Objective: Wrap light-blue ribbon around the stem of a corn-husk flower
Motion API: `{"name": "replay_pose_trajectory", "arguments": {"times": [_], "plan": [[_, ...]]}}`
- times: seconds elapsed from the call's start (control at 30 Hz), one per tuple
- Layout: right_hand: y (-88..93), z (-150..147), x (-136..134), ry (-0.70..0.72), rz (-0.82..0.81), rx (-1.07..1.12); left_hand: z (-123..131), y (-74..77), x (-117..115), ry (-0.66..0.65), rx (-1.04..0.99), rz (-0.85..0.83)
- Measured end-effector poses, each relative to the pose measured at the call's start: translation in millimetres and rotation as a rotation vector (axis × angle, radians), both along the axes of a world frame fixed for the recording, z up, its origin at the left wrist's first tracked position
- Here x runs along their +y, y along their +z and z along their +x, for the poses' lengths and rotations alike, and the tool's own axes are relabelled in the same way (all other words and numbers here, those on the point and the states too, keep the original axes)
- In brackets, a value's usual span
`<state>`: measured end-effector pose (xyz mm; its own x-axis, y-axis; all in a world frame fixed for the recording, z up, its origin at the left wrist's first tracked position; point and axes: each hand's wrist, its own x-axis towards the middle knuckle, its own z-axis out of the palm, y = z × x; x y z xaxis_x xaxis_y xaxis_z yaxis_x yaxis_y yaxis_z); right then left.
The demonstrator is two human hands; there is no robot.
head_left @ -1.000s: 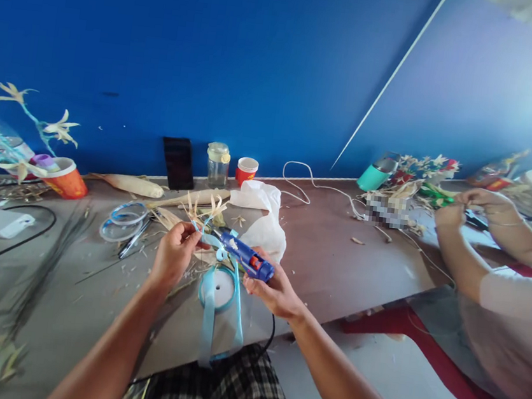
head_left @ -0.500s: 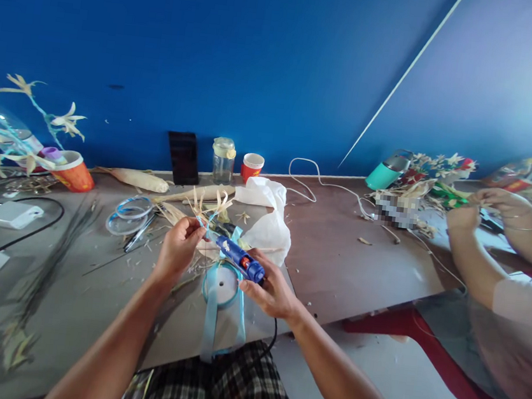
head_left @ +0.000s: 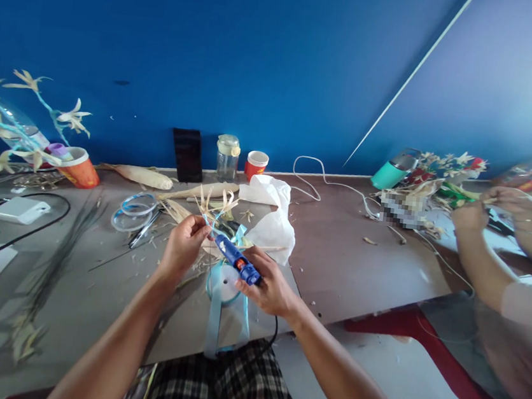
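My right hand [head_left: 268, 286] grips a blue glue gun [head_left: 236, 259], its nozzle pointing up and left toward my left hand. My left hand [head_left: 184, 246] is closed in a pinch on a small piece made of light blue ribbon and dried straw [head_left: 210, 217]. Below both hands a spool of light blue ribbon [head_left: 224, 282] lies on the table, and a loose length of it hangs over the table's front edge toward my lap. The gun's black cord runs down past my right wrist.
A white plastic bag [head_left: 270, 222], dried husks, scissors [head_left: 143, 230] and clear rings lie behind my hands. A black phone [head_left: 187, 154], a jar and a red cup stand at the wall. At right, another person's hands [head_left: 490, 209] work over a pile of craft flowers.
The view has drifted slightly, and my hands have come a little closer together. The glue gun's nozzle is now nearer the piece in my left hand.
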<state>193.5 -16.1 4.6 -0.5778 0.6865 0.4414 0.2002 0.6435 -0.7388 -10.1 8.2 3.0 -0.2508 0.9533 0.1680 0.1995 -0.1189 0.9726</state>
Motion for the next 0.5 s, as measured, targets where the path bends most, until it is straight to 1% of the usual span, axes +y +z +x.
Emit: {"name": "replay_pose_trajectory", "arguments": {"times": [0.2, 0.33, 0.5], "plan": [[0.0, -1.0, 1.3, 0.007, 0.017, -0.006, -0.3, -2.2, 0.2, 0.001, 0.004, 0.015], [0.7, -1.1, 2.3, 0.021, 0.040, -0.008, -0.1, -1.1, -0.8, 0.008, 0.001, 0.016], [-3.0, 0.2, 3.4, 0.039, 0.056, -0.021, -1.2, -1.0, -0.9, 0.001, -0.013, 0.002]]}}
